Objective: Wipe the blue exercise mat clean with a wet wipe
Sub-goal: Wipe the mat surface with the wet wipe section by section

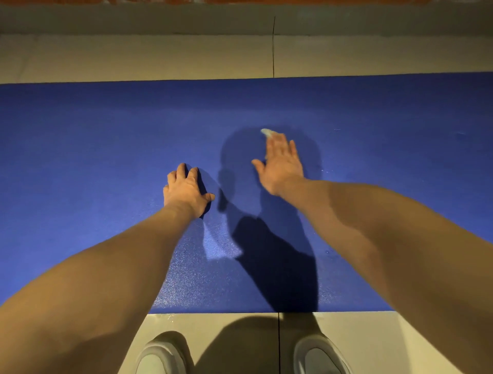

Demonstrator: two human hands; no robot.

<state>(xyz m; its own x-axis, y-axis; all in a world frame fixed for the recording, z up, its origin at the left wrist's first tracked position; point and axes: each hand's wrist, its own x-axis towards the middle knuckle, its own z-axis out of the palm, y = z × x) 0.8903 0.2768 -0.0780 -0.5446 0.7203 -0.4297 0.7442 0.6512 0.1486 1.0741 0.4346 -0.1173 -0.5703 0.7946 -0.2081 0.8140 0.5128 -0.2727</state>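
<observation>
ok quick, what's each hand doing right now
Left hand: open, fingers spread, resting on the blue mat.
Right hand: open, straight fingers pressing the wet wipe onto it.

Pale tiled floor [133, 58] in warm yellow light.
Cream tiles on the far side and the near side, smooth and a bit shiny. Thin dark line [273, 48] between tiles, a little right of the middle, far and near alike. Past the far tiles, a low grey band [160, 18] from left to right, then a thin red-brown strip [346, 1] at the very far edge. Big dark shadow [240, 336] on the near tiles.
</observation>
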